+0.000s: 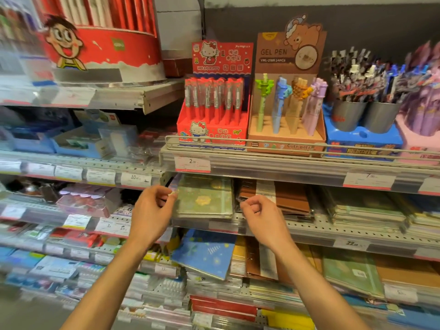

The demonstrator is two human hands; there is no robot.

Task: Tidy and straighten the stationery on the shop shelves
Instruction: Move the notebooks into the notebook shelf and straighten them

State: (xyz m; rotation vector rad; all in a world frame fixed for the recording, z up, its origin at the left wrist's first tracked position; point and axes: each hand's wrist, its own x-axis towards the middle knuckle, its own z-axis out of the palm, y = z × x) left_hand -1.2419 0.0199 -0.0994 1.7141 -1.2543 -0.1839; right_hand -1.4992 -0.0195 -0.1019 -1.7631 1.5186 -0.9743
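Note:
A green glittery notebook (pixel 204 198) in clear wrap lies on top of a stack on the middle shelf. My left hand (pixel 152 210) is at its left edge, with thumb and forefinger pinched at the upper left corner of the wrap. My right hand (pixel 259 214) is at its right edge, fingers curled and pinched close to the wrap. Whether either hand truly grips the wrap is hard to tell. Brown notebooks (pixel 285 198) lie just right of the green one.
Above, behind a wire rail (pixel 238 142), stand a red Hello Kitty pen box (pixel 212 125), a brown gel pen box (pixel 285 129) and a blue pen stand (pixel 362 139). Below lies a tilted blue notebook (pixel 204 253). Price labels (pixel 192 163) line the shelf edges.

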